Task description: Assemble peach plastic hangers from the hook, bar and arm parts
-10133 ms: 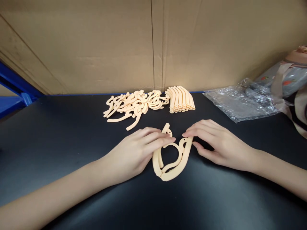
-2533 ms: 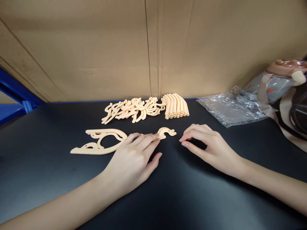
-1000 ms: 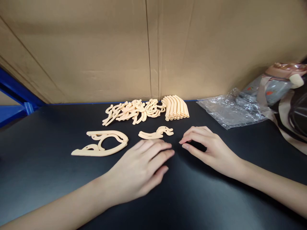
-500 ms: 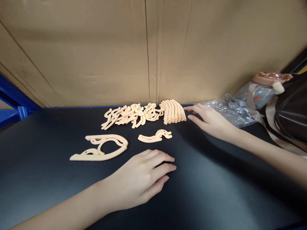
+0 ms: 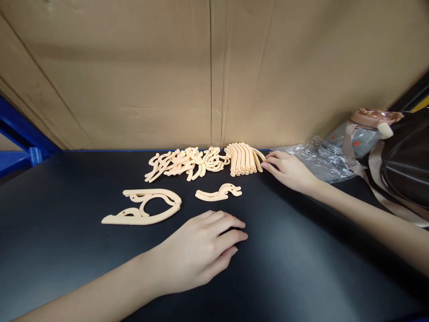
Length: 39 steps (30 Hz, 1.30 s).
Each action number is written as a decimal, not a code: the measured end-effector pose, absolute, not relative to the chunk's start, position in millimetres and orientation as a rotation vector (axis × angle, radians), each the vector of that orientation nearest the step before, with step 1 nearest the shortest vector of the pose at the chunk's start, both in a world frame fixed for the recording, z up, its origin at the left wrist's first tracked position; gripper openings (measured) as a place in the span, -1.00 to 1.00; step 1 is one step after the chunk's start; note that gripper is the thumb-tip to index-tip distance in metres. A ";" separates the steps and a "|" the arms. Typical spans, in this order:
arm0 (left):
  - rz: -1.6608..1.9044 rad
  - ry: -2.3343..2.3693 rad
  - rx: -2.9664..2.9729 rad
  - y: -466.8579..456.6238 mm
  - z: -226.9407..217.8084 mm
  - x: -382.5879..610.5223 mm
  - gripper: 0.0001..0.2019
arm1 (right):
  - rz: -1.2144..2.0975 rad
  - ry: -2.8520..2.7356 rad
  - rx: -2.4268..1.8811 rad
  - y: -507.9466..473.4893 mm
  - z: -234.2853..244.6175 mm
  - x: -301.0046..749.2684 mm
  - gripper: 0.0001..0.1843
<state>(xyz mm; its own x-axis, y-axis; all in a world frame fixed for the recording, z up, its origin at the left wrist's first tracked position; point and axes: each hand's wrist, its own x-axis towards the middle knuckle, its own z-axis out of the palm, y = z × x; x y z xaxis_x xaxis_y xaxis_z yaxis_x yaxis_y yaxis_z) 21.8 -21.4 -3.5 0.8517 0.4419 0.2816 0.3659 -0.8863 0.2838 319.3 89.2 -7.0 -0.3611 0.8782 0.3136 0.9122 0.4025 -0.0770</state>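
Note:
At the right end of a neat stack of cream curved hanger arms (image 5: 241, 158), my right hand (image 5: 291, 170) pinches one curved arm (image 5: 258, 160) that leans away from the others. My left hand (image 5: 203, 248) rests palm down on the black table, fingers loosely apart, holding nothing. Just beyond it lies a short hanger piece with a hooked end (image 5: 219, 192). To its left is a folded plastic hanger (image 5: 144, 208), its two arms joined at the right tip. A loose heap of cream hook pieces (image 5: 187, 162) sits beside the stack.
A crumpled clear plastic bag (image 5: 311, 156) lies behind my right hand. Farther right are a bottle with a strap (image 5: 365, 132) and a dark bag (image 5: 410, 165). Cardboard (image 5: 134, 80) stands along the back edge of the black table (image 5: 60, 241); a blue metal frame (image 5: 30, 138) is at left.
My right hand has closed on the end arm of the stack and tipped it to the right, apart from the rest. My left hand stays in place. The view has shifted slightly.

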 end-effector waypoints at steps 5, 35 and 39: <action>0.494 0.619 2.813 -21.1 -4.2 22.0 -0.73 | -0.234 -2.326 -1.584 97.9 -7.1 318.3 -0.60; 0.485 0.614 2.822 -21.3 -3.8 22.2 -0.73 | -0.144 -2.173 -2.059 59.5 12.4 319.6 -0.76; 0.612 0.714 2.880 -20.6 -5.1 23.3 -0.74 | -0.114 -2.189 -1.995 23.0 14.8 322.0 -0.77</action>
